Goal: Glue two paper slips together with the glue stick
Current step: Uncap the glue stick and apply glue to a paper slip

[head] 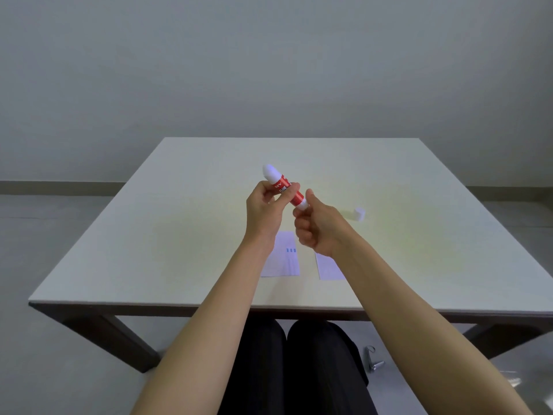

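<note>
From my remote seat, left hand [263, 208] pinches the glue stick [285, 187] barrel above the two slips [282, 259], right hand [314, 226] grips its base knob; overtwisting could snap glue off onto them.

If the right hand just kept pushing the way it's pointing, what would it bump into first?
The right hand points up-left along the glue stick it already pinches; beyond that, probably the left hand gripping the red barrel, though depth is uncertain.
</note>
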`<action>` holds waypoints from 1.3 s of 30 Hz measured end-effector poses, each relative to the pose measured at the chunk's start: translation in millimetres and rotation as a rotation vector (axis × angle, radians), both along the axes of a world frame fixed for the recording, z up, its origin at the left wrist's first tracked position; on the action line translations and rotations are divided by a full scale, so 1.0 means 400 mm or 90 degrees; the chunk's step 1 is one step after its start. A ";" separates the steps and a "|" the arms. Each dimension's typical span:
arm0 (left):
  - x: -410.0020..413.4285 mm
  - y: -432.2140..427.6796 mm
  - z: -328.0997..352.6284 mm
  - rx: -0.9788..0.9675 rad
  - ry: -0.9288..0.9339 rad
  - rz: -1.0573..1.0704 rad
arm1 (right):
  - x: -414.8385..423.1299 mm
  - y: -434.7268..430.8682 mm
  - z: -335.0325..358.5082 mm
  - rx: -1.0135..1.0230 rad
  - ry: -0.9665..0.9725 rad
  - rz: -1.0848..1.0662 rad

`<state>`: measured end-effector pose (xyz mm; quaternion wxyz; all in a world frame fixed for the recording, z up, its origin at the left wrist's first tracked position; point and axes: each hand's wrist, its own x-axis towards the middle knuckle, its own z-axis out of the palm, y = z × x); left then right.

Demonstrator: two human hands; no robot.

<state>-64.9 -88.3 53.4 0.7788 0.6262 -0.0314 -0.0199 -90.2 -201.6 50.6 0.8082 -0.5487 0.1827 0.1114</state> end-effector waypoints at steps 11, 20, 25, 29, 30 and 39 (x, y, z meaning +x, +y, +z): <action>0.009 0.023 -0.035 -0.052 0.014 -0.071 | -0.002 0.003 -0.017 -0.083 -0.061 0.037; 0.022 0.081 -0.048 0.140 -0.093 -0.181 | 0.003 0.020 -0.032 0.113 -0.152 -0.128; 0.060 0.233 -0.097 0.647 -0.068 -0.295 | -0.003 -0.027 -0.056 -0.089 -0.120 -0.236; 0.054 0.237 -0.142 0.760 -0.137 -0.370 | -0.019 0.006 -0.081 -0.297 -0.141 -0.151; 0.054 0.230 -0.151 0.786 -0.171 -0.377 | -0.020 0.021 -0.085 -0.352 -0.154 -0.130; 0.065 0.232 -0.179 0.864 -0.215 -0.410 | -0.032 0.076 -0.117 -0.822 -0.314 0.024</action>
